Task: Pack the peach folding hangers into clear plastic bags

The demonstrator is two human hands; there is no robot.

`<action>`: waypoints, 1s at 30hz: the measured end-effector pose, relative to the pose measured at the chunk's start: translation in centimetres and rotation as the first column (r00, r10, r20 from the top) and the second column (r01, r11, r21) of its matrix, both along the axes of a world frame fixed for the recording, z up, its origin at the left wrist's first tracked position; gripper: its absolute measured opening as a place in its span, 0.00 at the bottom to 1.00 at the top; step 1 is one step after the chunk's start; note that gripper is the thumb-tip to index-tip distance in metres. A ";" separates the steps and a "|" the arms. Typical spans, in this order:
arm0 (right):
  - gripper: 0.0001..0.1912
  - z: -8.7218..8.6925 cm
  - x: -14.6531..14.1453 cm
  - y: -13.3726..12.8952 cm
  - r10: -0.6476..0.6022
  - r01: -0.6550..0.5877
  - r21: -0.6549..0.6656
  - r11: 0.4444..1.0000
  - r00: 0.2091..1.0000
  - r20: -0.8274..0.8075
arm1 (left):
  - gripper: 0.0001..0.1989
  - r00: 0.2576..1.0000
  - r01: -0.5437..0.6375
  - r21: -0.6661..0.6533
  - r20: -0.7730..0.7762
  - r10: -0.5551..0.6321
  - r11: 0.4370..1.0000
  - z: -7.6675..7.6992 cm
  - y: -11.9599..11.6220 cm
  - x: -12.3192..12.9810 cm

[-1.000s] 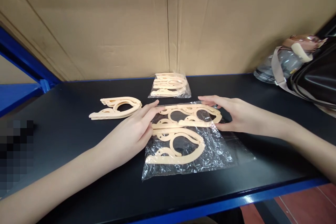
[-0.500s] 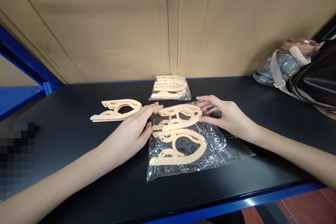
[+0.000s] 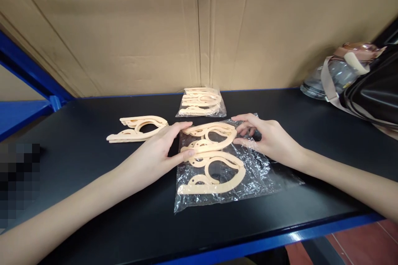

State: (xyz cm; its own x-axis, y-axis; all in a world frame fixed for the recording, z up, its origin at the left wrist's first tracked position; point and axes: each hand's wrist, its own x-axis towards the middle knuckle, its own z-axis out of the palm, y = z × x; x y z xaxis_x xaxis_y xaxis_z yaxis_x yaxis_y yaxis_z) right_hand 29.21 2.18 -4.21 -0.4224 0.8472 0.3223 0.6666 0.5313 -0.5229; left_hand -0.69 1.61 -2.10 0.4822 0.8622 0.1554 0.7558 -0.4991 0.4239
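Beige folding clothes hangers [image 3: 226, 185] lie folded in a clear plastic bag [image 3: 261, 178] in front of me. My left hand [image 3: 163, 143] is at their left ends, its thumb pressed on a hanger and its forefinger along the top edge. My right hand [image 3: 264, 136] has its thumb and curled fingers about the right end of the upper hanger, at the bag. Left of the bag, behind my left hand, lies a loose folded hanger [image 3: 124, 136]. Farther back is another clear bag of hangers [image 3: 200, 102].
The black tabletop [image 3: 124, 232] has a blue metal edge [image 3: 280, 240]. A brown cardboard wall [image 3: 139, 29] closes off the back. A clear bottle with a strap [image 3: 338, 74] and a black bag [image 3: 379, 91] stand at the right. A blue frame post [image 3: 27, 70] rises at the left.
My left thumb has moved onto the bagged hangers. The upper hangers have shifted slightly, and my right fingers have drawn in a little closer. The loose hanger stays put.
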 end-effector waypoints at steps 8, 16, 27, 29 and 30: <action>0.22 0.3 0.1 -0.1 0.052 -0.052 -0.026 0.998 0.999 -0.005 | 0.31 0.999 0.030 0.061 -0.041 -0.028 0.998 0.0 0.0 0.1; 0.20 0.4 0.1 -0.2 -0.010 0.007 0.046 0.999 0.998 0.070 | 0.22 0.980 -0.085 0.146 -0.166 0.109 0.986 0.9 -1.2 0.2; 0.19 0.4 0.2 -0.4 0.011 -0.019 0.096 0.995 0.996 0.084 | 0.21 0.989 -0.080 0.005 -0.123 0.080 0.997 0.8 -0.8 -0.1; 0.18 0.5 0.1 -0.5 0.014 -0.025 0.110 0.994 0.995 0.095 | 0.21 0.992 -0.071 -0.008 -0.105 0.070 0.997 0.8 -0.8 -0.1; 0.18 0.5 0.1 -0.5 0.016 -0.028 0.116 0.993 0.995 0.101 | 0.21 0.993 -0.067 -0.015 -0.096 0.066 0.998 0.8 -0.8 -0.1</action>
State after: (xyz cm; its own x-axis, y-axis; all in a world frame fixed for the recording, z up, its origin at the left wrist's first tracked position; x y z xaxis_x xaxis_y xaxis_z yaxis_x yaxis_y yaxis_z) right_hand 29.27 1.67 -3.72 -0.4757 0.7963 0.3737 0.6997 0.6000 -0.3880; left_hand -0.76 0.85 -1.29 0.4356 0.8951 0.0955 0.8246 -0.4393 0.3565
